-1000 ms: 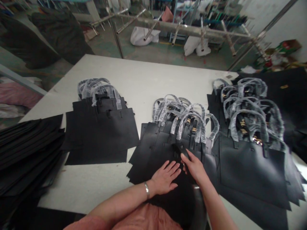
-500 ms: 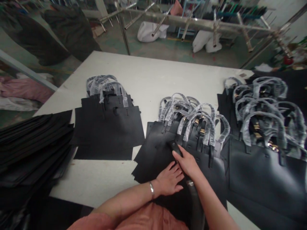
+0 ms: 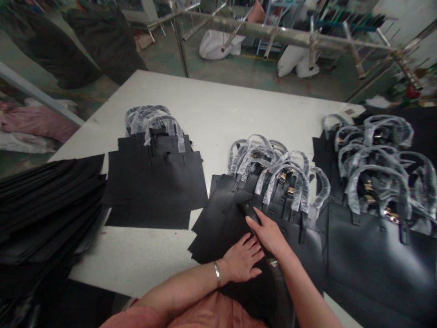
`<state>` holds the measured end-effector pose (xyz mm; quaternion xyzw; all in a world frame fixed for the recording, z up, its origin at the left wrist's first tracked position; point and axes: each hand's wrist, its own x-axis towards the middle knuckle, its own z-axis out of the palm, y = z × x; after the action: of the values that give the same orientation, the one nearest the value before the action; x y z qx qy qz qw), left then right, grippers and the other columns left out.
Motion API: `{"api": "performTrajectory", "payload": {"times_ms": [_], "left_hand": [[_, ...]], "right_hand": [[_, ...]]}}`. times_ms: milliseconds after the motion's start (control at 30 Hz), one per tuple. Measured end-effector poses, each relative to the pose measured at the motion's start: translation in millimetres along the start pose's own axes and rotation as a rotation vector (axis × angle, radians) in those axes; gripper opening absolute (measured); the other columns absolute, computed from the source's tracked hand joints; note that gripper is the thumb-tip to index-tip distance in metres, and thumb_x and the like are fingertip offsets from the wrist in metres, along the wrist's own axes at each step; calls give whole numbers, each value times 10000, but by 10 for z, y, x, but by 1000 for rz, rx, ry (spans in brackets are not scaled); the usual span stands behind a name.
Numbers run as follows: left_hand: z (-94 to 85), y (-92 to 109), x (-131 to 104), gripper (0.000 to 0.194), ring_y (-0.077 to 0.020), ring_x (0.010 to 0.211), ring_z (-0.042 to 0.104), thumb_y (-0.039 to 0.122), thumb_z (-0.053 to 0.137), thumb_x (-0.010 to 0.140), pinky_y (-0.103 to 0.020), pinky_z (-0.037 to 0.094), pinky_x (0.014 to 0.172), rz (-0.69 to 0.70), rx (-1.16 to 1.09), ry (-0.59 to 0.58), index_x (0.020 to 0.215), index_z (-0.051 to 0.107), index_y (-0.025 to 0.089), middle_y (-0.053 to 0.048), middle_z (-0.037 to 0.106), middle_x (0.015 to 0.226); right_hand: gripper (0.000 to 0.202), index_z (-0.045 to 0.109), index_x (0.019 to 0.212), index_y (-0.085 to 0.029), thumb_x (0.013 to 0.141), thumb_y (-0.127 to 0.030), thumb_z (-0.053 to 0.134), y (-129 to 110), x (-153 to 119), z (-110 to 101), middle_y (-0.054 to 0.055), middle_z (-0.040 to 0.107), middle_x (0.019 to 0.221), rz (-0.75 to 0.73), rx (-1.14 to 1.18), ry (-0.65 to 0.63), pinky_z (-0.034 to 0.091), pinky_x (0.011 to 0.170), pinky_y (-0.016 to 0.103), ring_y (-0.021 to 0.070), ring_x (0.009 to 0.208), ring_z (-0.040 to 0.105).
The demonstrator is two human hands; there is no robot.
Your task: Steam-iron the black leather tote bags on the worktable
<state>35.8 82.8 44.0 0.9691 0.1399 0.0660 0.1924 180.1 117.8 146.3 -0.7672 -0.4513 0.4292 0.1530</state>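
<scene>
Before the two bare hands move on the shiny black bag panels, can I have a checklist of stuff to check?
1. Right hand gripping the long, curved black strap: ok.
2. Left hand flat on the smooth black middle panels: ok.
3. Clear plastic wrap on the looped middle handles: ok, on.
4. Thin black sheets at far left squared up: not ok, edges fanned.
5. Strap's lower end free: cannot tell, it leaves the picture.
</scene>
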Motion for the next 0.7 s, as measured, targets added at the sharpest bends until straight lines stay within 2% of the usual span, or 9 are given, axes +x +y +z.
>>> {"api": "performTrajectory", "payload": {"times_ms": [133, 233, 367, 433, 500, 567, 633, 700], "left_hand": [[62, 13, -7, 532, -287, 1327, 353, 538, 447, 931, -479, 75, 1189, -7, 1, -2, 1294, 536, 159, -88, 519, 1358], [97, 18, 4, 542, -285, 1339, 338, 532, 452, 931, -481, 68, 1185, -19, -1, -22, 1321, 515, 161, -84, 506, 1378], [60, 14, 21, 572, -277, 1381, 281, 549, 406, 946, -464, 75, 1182, -18, -6, -75, 1359, 478, 160, -91, 456, 1427], [38, 22, -19, 603, -270, 1413, 222, 564, 382, 952, -466, 72, 1180, -22, 3, -84, 1414, 410, 178, -82, 385, 1483], [33, 40, -120, 644, -265, 1440, 148, 570, 390, 947, -472, 69, 1179, -34, 26, -83, 1469, 314, 201, -68, 269, 1547], [44, 62, -266, 665, -265, 1451, 106, 555, 426, 938, -474, 84, 1176, -46, 51, -89, 1492, 257, 228, -48, 170, 1580], [57, 78, -404, 671, -270, 1450, 114, 503, 472, 930, -478, 113, 1169, -41, 69, -102, 1499, 232, 239, -44, 136, 1587], [57, 83, -462, 660, -283, 1435, 175, 452, 502, 924, -489, 154, 1157, -18, 70, -107, 1492, 252, 226, -64, 175, 1577]], "right_hand": [[576, 546, 1352, -110, 849, -388, 575, 105, -146, 29, 169, 676, 1196, 17, 25, -5, 441, 1009, 431, 328, 1144, 612], [590, 548, 1349, -94, 828, -365, 605, 107, -129, 105, 182, 665, 1211, 12, 82, 21, 429, 1020, 447, 337, 1158, 599], [588, 515, 1383, -160, 848, -391, 587, 60, -49, 50, 114, 646, 1259, -19, 223, 114, 418, 1042, 387, 276, 1190, 577], [565, 526, 1374, -216, 849, -417, 587, 119, -153, -71, 64, 687, 1171, -15, 302, 139, 489, 952, 349, 241, 1066, 643], [576, 500, 1389, -243, 858, -459, 567, 279, -374, -207, 28, 725, 952, 19, 370, 139, 563, 721, 319, 206, 786, 692], [626, 431, 1429, -236, 871, -498, 541, 538, -649, -322, -11, 677, 735, 107, 474, 161, 518, 491, 279, 168, 532, 618], [669, 428, 1413, -243, 829, -506, 620, 864, -902, -405, -41, 624, 683, 244, 666, 254, 476, 437, 240, 136, 482, 562], [678, 472, 1357, -242, 776, -511, 696, 1201, -1085, -461, -54, 603, 674, 341, 802, 345, 446, 410, 215, 115, 463, 532]]}}
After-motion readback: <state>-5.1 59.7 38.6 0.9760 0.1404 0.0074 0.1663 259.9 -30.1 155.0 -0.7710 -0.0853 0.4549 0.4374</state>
